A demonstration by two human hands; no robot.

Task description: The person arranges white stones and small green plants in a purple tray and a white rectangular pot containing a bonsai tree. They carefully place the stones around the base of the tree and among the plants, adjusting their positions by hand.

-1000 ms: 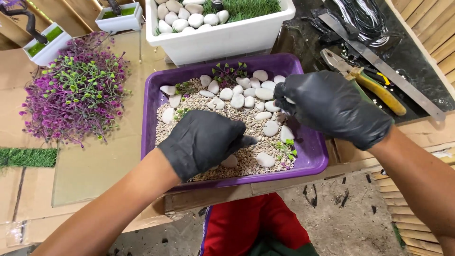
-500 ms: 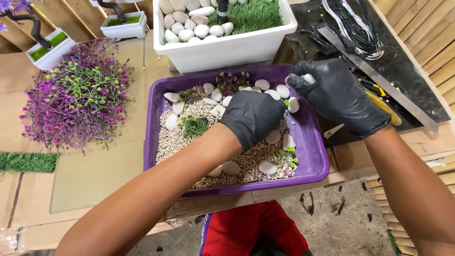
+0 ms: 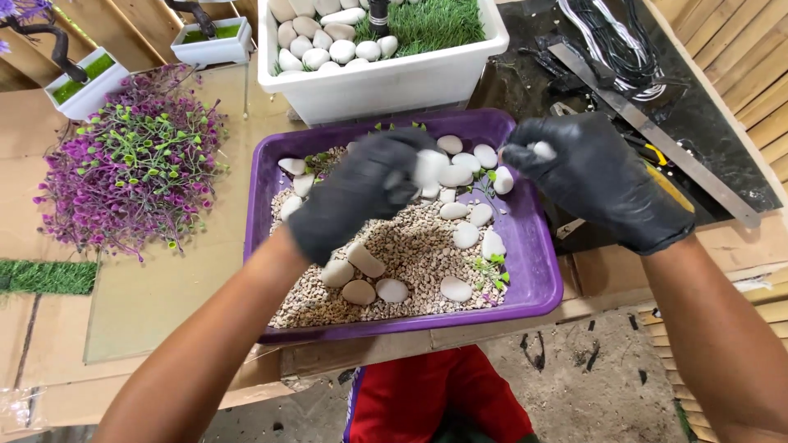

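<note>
White pebbles [image 3: 453,175] are being picked from the purple tray [image 3: 525,271]: right hand [image 3: 595,176] pinches one, left hand's [image 3: 365,193] blurred grip I cannot tell.

Two black-gloved hands are showing in the frame, the left hand [image 3: 361,193] at centre and the right hand [image 3: 599,180] right of centre. One shallow purple plastic tray [image 3: 533,287] is sitting at the middle; roughly eighteen smooth white pebbles [image 3: 455,288] are lying in it, some blurred or hidden, so the count is loose. Three white rectangular planters are showing along the top: one large [image 3: 386,82] and two small [image 3: 82,86] [image 3: 215,51]. One purple artificial flower bush [image 3: 131,164] is lying at the left. One long metal ruler [image 3: 657,135] is lying at the upper right.
</note>
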